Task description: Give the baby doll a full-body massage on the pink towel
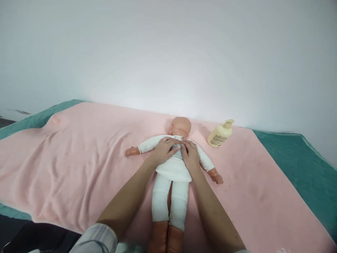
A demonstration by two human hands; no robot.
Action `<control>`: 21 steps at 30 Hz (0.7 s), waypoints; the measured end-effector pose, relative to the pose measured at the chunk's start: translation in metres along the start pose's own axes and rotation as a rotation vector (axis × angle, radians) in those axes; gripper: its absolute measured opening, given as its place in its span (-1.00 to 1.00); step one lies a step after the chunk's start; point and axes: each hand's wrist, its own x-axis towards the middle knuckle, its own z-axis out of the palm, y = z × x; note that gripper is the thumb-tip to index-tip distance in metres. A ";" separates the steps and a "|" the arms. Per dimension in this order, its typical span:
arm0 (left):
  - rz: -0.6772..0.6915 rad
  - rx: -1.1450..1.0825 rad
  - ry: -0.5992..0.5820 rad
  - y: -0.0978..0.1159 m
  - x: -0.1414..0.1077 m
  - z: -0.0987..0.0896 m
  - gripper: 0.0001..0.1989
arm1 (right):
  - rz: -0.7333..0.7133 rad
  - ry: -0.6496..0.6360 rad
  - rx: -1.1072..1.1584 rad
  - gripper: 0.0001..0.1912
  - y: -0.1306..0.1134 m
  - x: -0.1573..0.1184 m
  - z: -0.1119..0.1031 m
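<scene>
A baby doll [173, 172] with a white cloth body lies stretched out, the back of its bald head [181, 125] turned up. My left hand [165, 150] rests flat on the left side of its upper back, fingers extended toward the middle. On the right side of the upper back lies my right hand [190, 153], also flat with fingers stretched out. The fingertips of both hands come close together below the doll's neck. Neither hand grips anything. The doll's arms are spread out to both sides.
A pale yellow pump bottle [220, 134] stands to the right of the doll's head. Under everything is a pink blanket [86, 151], over a green cover [292, 161] that shows at the sides. A white wall [168, 56] rises directly behind.
</scene>
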 end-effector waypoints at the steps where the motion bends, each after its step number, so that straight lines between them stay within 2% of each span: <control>1: -0.001 0.003 -0.008 -0.001 0.000 0.000 -0.69 | -0.001 -0.011 -0.007 -0.69 0.001 0.000 0.000; 7: -0.028 0.041 -0.048 -0.005 0.001 0.003 -0.69 | 0.004 -0.064 -0.053 -0.67 0.004 0.003 0.003; 14: 0.043 0.087 0.020 -0.006 0.000 0.005 -0.69 | -0.010 -0.029 -0.063 -0.64 0.005 0.001 0.003; 21: 0.021 0.098 0.005 -0.008 0.000 0.006 -0.68 | -0.023 -0.065 -0.097 -0.63 0.009 0.003 0.006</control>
